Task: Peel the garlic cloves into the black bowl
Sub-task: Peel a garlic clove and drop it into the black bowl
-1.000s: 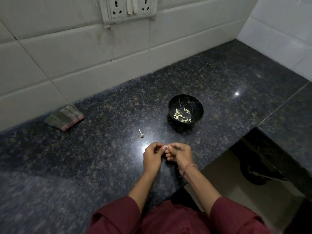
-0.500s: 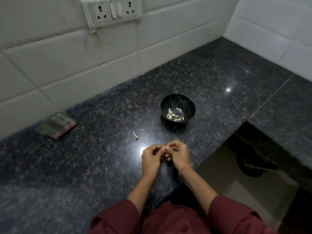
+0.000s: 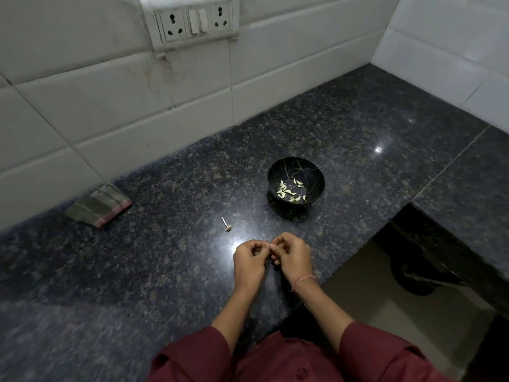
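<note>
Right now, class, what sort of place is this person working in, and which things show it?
Probably a home kitchen: a dark speckled stone countertop, white wall tiles carrying a socket-and-switch panel, and a black bowl holding peeled garlic cloves.

open countertop (image 3: pixel 358 161) around black bowl (image 3: pixel 316 175), garlic stalk (image 3: pixel 227 226) front-left, cloth (image 3: pixel 99 206) against wall (image 3: pixel 137 119)
</note>
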